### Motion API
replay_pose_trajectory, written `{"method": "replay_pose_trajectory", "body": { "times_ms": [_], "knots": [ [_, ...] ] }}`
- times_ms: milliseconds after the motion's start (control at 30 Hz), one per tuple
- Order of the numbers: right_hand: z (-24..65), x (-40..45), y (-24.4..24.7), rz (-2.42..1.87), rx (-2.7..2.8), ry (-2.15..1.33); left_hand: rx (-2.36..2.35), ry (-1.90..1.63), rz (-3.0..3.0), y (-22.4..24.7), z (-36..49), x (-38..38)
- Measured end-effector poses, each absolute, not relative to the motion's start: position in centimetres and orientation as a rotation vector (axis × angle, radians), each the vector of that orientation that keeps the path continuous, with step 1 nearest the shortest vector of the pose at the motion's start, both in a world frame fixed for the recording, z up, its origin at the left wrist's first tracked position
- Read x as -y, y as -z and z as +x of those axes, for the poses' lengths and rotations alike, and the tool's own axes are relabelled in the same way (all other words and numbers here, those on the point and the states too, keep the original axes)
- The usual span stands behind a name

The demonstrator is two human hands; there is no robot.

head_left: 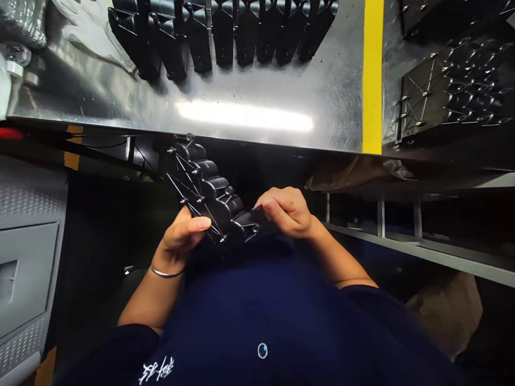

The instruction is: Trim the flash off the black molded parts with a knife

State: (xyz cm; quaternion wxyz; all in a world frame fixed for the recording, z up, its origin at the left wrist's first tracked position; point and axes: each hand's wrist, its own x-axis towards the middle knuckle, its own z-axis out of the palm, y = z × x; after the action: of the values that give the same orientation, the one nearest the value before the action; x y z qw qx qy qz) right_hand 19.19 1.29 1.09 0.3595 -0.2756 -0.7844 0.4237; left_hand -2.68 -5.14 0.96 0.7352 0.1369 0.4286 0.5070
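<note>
My left hand [185, 231] holds a black molded part [213, 193] by its lower left side, with the thumb across its ribbed face. The part is tilted, with a row of rounded sections along its right side, and hangs in front of the metal table's edge. At the part's lower right end, my right hand [286, 210] is closed in a pinch. Something dark and thin shows at its fingertips, too small to make out.
On the metal table [249, 86] stands a row of several black parts [223, 37]. A yellow stripe [373, 75] crosses it, with more black parts [462, 91] to the right. White gloves [90, 27] lie at upper left. A grey case [28, 257] is at left, a metal rack [422, 254] at right.
</note>
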Motion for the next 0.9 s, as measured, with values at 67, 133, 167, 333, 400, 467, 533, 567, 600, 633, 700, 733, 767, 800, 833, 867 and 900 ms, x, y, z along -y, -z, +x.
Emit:
{"method": "replay_pose_trajectory", "body": {
  "times_ms": [67,133,167,333,400,467,533,567,600,633,700,733,767,800,833,867,900],
  "knots": [
    [19.6,-1.4,-2.0,-0.526,2.190,-1.037,-0.975,-1.157,0.276,-0.9,-3.2,5.0],
    [19.6,-1.5,-2.5,-0.438,2.311,-0.983,-0.981,-1.171,0.281,-0.8,-3.5,5.1],
    [19.5,-1.6,-2.7,-0.421,2.360,-0.967,-0.980,-1.168,0.297,-0.8,-3.6,5.1],
    [19.1,-1.9,-2.8,-0.315,2.496,-0.976,-0.940,-1.067,0.347,-0.9,-3.3,5.1],
    [19.1,-2.0,-2.7,-0.310,2.487,-0.896,-0.922,-1.051,0.330,-0.8,-3.1,4.9],
    [19.2,-2.0,-2.6,-0.365,2.455,-0.753,-0.916,-1.048,0.319,-0.7,-2.9,4.7],
    [19.2,-2.2,-2.5,-0.465,2.419,-0.626,-0.919,-1.052,0.316,-0.5,-2.7,4.6],
    [19.2,-2.2,-2.5,-0.508,2.407,-0.586,-0.919,-1.055,0.312,-0.4,-2.6,4.5],
    [19.2,-2.3,-2.5,-0.534,2.400,-0.557,-0.917,-1.055,0.305,-0.3,-2.5,4.6],
    [19.2,-2.4,-2.5,-0.542,2.392,-0.530,-0.915,-1.050,0.293,-0.2,-2.4,4.6],
    [19.3,-2.5,-2.4,-0.513,2.377,-0.475,-0.910,-1.035,0.260,0.1,-2.2,4.7],
    [19.4,-2.5,-2.4,-0.490,2.368,-0.452,-0.909,-1.031,0.242,0.2,-2.0,4.8],
    [19.5,-2.6,-2.3,-0.478,2.356,-0.440,-0.911,-1.034,0.223,0.2,-1.9,4.9],
    [19.5,-2.6,-2.3,-0.483,2.344,-0.443,-0.914,-1.041,0.202,0.2,-1.7,4.9],
    [19.6,-2.6,-2.2,-0.508,2.330,-0.460,-0.917,-1.053,0.182,0.2,-1.6,4.9],
    [19.7,-2.6,-2.2,-0.547,2.316,-0.488,-0.919,-1.066,0.163,0.1,-1.4,4.9],
    [19.7,-2.6,-2.2,-0.585,2.301,-0.524,-0.920,-1.077,0.150,0.1,-1.3,4.9]
  ]
}}
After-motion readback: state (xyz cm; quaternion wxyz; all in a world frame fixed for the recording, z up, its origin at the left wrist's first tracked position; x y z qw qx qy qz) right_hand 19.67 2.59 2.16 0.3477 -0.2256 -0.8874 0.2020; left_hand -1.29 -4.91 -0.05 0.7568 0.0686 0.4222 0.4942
